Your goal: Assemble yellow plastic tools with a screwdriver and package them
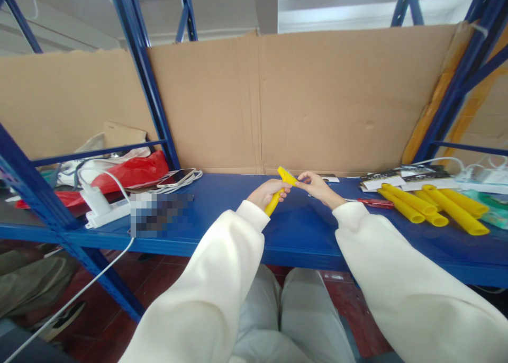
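My left hand (266, 193) is wrapped round the shaft of a yellow plastic piece (286, 176), with a tube-like lower end and an angled head. Its lower end sticks out below my palm, towards me. My right hand (316, 187) pinches the piece at its head, close to my left fingers. Just right of my right hand lies a screwdriver (377, 202) with a red handle on the blue shelf top. Beyond it, several yellow tubes (456, 210) lie in a loose group. My fingers hide part of the held piece.
Black-and-white packets (405, 178) lie behind the tubes. To the left are a white power strip (115, 212), a phone (175, 178) with coiled cable and a red bag (135, 172). A cardboard wall (337, 103) closes the back; blue posts (148, 82) frame the shelf. Someone's leg (35, 283) shows lower left.
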Demonstrator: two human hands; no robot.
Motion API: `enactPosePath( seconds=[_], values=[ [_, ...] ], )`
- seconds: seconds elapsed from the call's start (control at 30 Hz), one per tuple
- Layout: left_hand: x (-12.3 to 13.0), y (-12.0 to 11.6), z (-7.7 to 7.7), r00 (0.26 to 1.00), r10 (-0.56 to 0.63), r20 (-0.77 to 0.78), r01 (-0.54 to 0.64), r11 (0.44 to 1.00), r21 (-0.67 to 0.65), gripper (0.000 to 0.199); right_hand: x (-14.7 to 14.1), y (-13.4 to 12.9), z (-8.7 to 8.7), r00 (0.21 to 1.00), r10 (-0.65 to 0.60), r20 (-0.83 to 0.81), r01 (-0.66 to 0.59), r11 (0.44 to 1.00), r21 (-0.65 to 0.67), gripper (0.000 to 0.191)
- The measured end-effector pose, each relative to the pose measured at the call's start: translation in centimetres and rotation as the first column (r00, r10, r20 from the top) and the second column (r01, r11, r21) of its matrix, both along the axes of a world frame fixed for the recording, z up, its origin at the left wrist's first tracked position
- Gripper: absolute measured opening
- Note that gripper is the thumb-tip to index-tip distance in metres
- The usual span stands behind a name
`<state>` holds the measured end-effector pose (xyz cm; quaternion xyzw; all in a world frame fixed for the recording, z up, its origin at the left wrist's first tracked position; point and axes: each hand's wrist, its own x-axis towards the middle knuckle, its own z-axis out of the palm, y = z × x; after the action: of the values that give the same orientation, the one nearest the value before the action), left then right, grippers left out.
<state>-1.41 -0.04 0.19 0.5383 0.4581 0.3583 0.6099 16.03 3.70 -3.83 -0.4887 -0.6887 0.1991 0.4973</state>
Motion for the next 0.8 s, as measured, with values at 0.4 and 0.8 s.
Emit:
enactPosePath(
  seconds=[0.4, 0.8],
  values=[
    [-0.1, 0.0, 0.0, 0.999, 0.033, 0.021, -0.034, 0.999, 0.020, 0.020, 0.2, -0.4, 0.2, 0.989, -0.073, 0.129, 0.086, 0.991, -0.099, 0.030],
    [-0.9, 2.0, -1.1, 0.969, 0.232, -0.086, -0.231, 0.973, 0.023, 0.018, 11.3, -1.3, 2.8, 0.688, -0.140, 0.712, 0.403, 0.890, -0.214, 0.020]
  ],
)
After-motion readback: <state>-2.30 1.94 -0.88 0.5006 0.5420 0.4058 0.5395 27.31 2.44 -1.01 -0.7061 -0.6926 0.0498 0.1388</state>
